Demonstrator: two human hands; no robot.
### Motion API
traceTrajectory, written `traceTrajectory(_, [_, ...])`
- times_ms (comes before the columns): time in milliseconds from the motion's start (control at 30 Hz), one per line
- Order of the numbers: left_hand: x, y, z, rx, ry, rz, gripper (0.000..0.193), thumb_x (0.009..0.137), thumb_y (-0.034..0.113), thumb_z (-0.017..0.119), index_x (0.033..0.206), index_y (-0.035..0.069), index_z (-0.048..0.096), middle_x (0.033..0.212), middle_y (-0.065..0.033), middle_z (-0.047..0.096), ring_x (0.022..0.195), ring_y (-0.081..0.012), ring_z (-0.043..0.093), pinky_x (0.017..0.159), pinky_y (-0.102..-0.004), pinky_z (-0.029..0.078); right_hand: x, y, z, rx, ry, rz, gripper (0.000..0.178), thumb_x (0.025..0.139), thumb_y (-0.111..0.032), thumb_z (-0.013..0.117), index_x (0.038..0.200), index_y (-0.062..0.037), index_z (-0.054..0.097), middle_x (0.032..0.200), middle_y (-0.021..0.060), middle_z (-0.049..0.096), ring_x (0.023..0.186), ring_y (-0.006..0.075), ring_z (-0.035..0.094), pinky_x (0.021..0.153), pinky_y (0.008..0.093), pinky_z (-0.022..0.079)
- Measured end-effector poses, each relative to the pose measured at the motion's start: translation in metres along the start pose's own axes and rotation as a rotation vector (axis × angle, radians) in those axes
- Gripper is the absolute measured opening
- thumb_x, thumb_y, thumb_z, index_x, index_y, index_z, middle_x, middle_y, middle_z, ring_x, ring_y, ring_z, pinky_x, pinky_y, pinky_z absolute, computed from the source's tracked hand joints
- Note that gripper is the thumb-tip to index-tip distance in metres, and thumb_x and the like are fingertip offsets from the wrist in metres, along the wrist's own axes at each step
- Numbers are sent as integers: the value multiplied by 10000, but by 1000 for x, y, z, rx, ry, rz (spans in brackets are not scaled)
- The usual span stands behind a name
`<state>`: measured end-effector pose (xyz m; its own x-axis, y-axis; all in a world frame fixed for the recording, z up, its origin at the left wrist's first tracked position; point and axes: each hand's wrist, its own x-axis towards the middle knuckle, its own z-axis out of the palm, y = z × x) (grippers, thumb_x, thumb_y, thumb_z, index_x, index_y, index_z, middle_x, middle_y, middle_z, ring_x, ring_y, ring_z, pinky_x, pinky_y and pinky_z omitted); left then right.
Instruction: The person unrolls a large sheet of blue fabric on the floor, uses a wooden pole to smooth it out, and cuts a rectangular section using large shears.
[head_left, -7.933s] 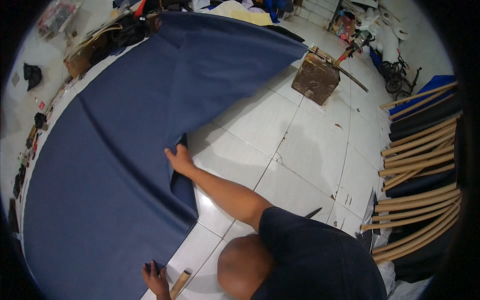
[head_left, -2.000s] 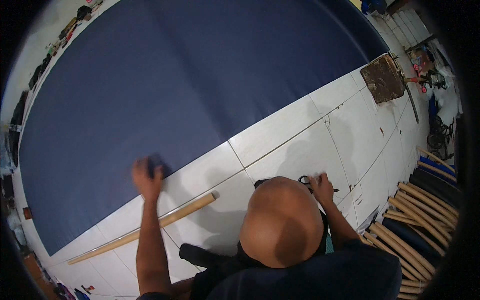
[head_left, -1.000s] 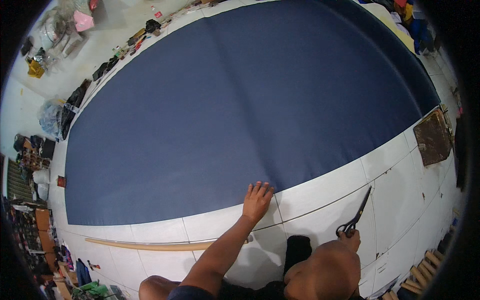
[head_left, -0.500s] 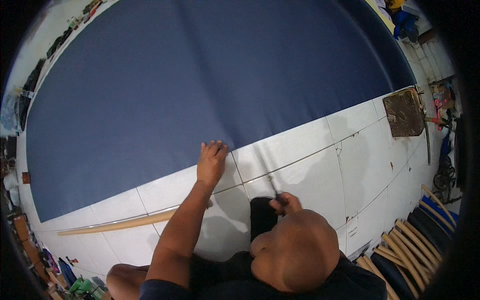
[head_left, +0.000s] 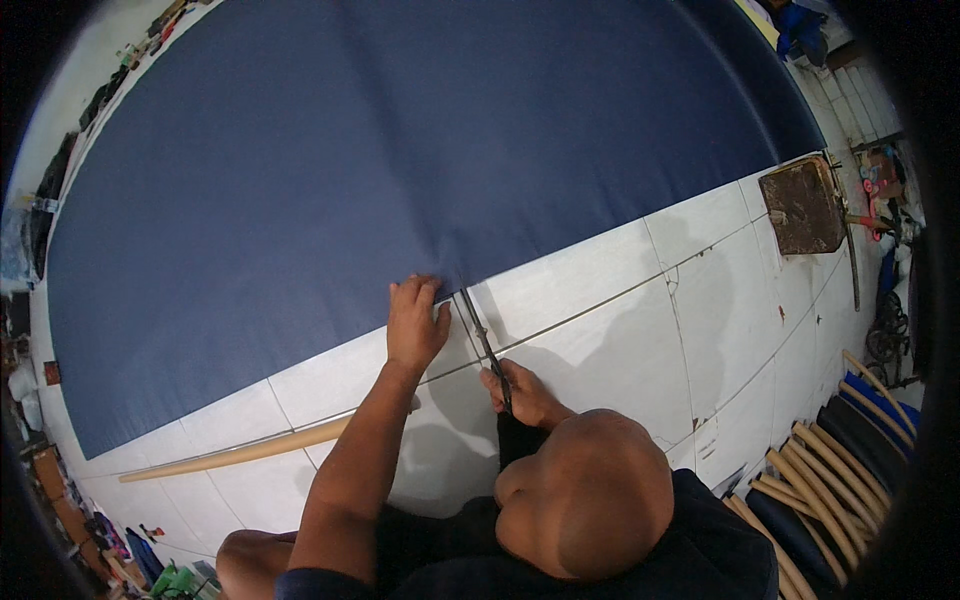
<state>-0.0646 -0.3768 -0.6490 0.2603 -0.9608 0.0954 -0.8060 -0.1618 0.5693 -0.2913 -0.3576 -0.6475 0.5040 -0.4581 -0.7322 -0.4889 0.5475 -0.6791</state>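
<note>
A large dark blue sheet, smooth like vinyl, lies spread over the white tiles. My left hand rests palm down at its near edge, fingertips on the sheet and thumb apart. Just to the right, my right hand is closed round the handles of dark long-bladed scissors. Their tips reach the sheet's near edge; whether the blades lie over or under it I cannot make out. A soft crease runs through the sheet above my hands.
A tan pole lies on the tiles at left, partly behind my left forearm. A worn brown square plate sits by the sheet's right corner. Several tan rolls are stacked at lower right. Assorted clutter lines the left side.
My right hand has brought the scissors left and forward, from over the tiles to the sheet's edge. My left hand has shifted slightly left, its thumb now spread from the fingers.
</note>
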Motion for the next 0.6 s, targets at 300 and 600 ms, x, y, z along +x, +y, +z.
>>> traceTrajectory(300, [-1, -5, 9, 0, 82, 70, 99, 833, 96, 680, 926, 73, 657, 934, -97, 598, 944, -328, 581, 1055, -616, 365, 0, -20, 14, -237, 59, -80, 479, 960, -509, 566, 916, -33, 543, 737, 54, 532, 679, 165, 522, 639, 339, 437])
traceTrajectory(600, [-3, -8, 15, 18, 134, 81, 88, 810, 87, 688, 891, 76, 657, 918, -87, 605, 924, -319, 587, 1036, -634, 371, 8, -16, 19, -254, 60, -48, 620, 918, -590, 565, 1016, 21, 593, 923, 198, 651, 903, 330, 632, 817, 453, 463])
